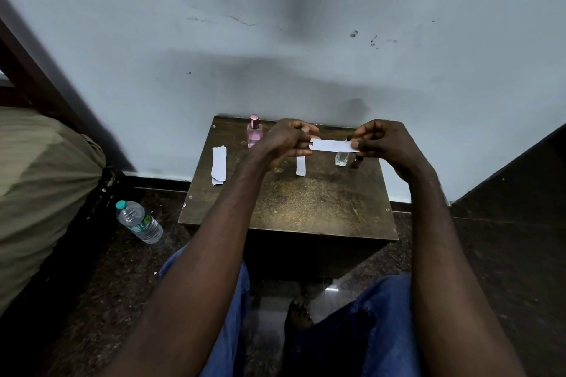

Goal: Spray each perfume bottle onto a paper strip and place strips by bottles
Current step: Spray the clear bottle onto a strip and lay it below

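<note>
Two hands hold one white paper strip (333, 145) level in the air between them: the left hand (288, 141) has its fingers curled in, with the fingertips pinching the strip's left end, and the right hand (382, 141) nips the right end between thumb and fingertips. Directly below the held strip, toward its right end, a small clear bottle (342, 158) stands on the table (306, 208), its top hidden behind the paper. Just beside it, under the right hand's fingers, stands a dark reddish bottle (356, 161), only partly visible. Below the left hand's fingertips a second strip (300, 166) lies flat on the wood, pointing toward the person. Beyond the left hand's knuckles, to its left, a pink perfume bottle (254, 133) with a pink cap stands upright near the table's far edge. Farther left of that grip, a small stack of strips (219, 165) lies at the table's left side, overhanging its edge. Behind the hands rises a pale, scuffed wall (275, 40). Well below and left of them a plastic water bottle (139, 222) leans on the dark floor (122, 269), and blue jeans (382, 315) show under the forearms.
</note>
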